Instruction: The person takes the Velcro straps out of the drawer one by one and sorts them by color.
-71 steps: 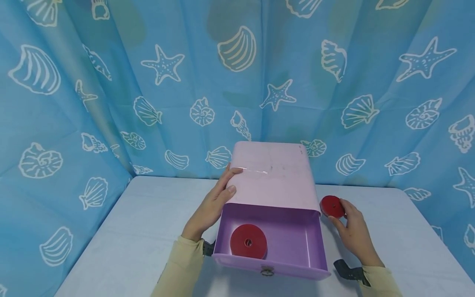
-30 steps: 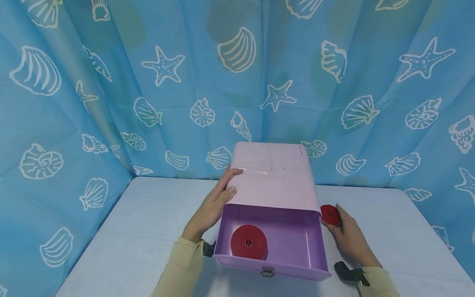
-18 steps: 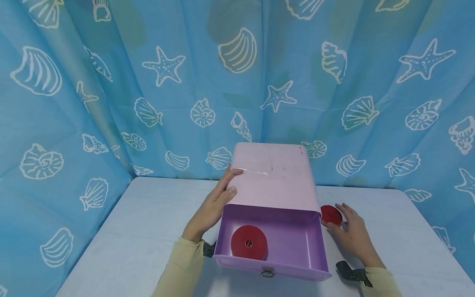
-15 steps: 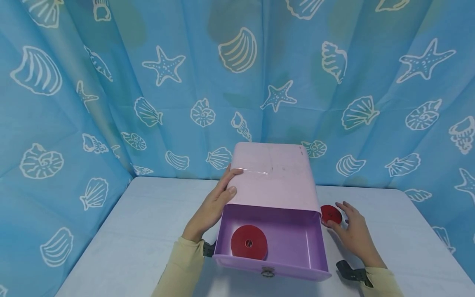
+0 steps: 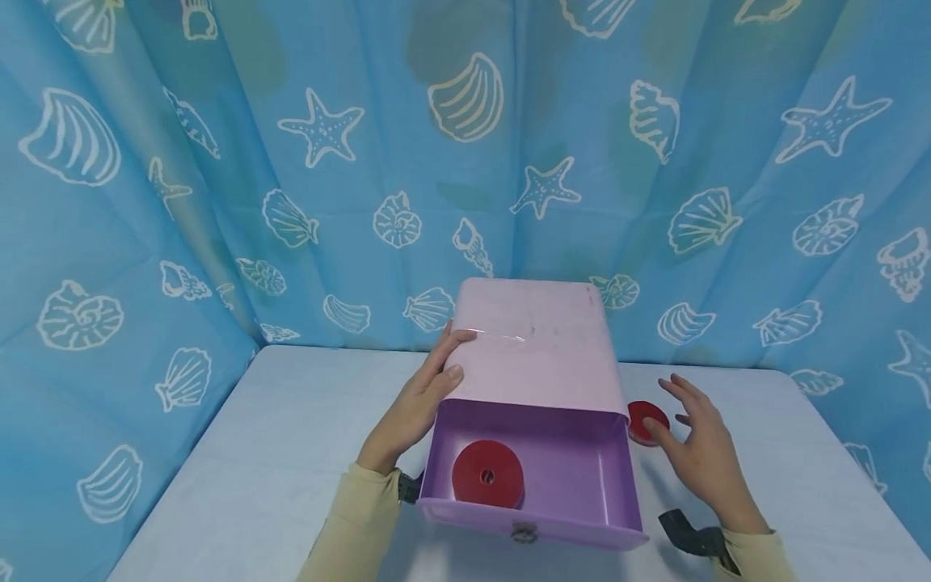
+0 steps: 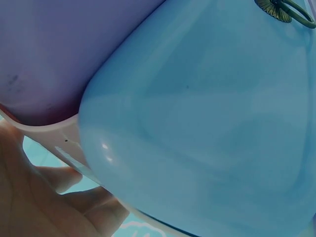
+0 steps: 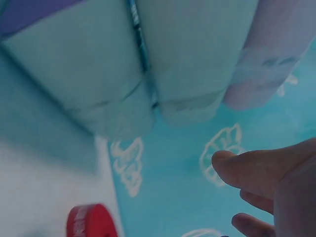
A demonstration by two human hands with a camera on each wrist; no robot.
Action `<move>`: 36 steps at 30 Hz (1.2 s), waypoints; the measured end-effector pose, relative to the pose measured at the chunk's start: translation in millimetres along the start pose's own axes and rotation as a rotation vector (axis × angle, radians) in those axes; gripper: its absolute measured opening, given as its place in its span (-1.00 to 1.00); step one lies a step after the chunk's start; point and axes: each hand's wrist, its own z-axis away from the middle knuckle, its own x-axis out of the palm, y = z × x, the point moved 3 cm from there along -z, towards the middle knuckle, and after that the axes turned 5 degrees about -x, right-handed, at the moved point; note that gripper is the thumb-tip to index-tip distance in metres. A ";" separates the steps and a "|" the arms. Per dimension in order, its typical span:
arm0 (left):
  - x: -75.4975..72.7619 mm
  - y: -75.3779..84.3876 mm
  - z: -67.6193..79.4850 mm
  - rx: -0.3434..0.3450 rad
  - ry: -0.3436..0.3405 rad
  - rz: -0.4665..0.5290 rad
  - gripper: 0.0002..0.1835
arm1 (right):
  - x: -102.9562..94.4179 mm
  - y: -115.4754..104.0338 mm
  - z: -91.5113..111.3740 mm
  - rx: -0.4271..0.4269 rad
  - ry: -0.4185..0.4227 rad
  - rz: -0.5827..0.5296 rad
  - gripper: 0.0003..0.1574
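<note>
A small drawer cabinet (image 5: pixel 538 339) with a pale pink top stands on the table, its purple top drawer (image 5: pixel 575 469) pulled out. Inside the drawer's left part lies a large red roll (image 5: pixel 473 485) with a hole in the middle. My left hand (image 5: pixel 414 404) rests against the cabinet's left side, thumb and index finger at the top edge. To the cabinet's right sits a smaller red roll (image 5: pixel 643 422) on the table; in the right wrist view pale lettering marks its side. Beside that roll my right hand (image 5: pixel 701 449) is held with fingers spread, nothing gripped.
A white table (image 5: pixel 305 436) extends on both sides of the cabinet. Behind it hangs a blue curtain (image 5: pixel 349 202) with a white seashell print. The open drawer's front carries a metal ring pull (image 5: pixel 524 532). Lower blue drawers (image 6: pixel 207 123) show in the left wrist view.
My right hand lowered the small red roll toward me beside the cabinet, released it, then moved slightly right with fingers opening. The left hand, cabinet and large roll stayed put.
</note>
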 end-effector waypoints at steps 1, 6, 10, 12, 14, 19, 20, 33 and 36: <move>0.1 0.0 -0.1 -0.002 0.000 -0.001 -0.52 | -1.8 -3.5 -0.3 -0.006 0.008 0.002 -0.22; 0.2 -0.2 -1.2 -0.003 -0.001 -0.002 -0.52 | -10.6 -22.6 -1.2 -0.004 0.031 0.004 -0.18; -0.3 -1.6 -2.2 -0.004 0.000 -0.006 -0.52 | -18.0 -39.0 -1.6 -0.002 0.047 0.012 -0.14; -0.4 -2.3 -2.3 -0.007 0.003 -0.009 -0.52 | -22.0 -47.1 -0.8 -0.015 0.059 0.015 -0.13; -0.5 -2.5 -2.1 -0.009 0.004 -0.009 -0.52 | -26.0 -55.5 0.3 -0.034 0.078 0.008 -0.12; -0.4 -2.1 -1.6 -0.010 0.002 -0.008 -0.52 | -34.9 -76.3 5.1 -0.067 0.112 -0.046 -0.10; -0.4 -2.0 -1.5 -0.011 0.001 -0.008 -0.52 | -36.1 -79.7 6.0 -0.067 0.115 -0.055 -0.10; -0.1 0.4 -1.7 -0.005 0.009 -0.022 -0.52 | -45.9 -118.0 17.4 -0.088 0.087 -0.164 0.03; 0.6 0.0 -1.9 -0.003 0.005 -0.015 -0.52 | -47.0 -124.4 19.3 -0.083 0.057 -0.176 0.03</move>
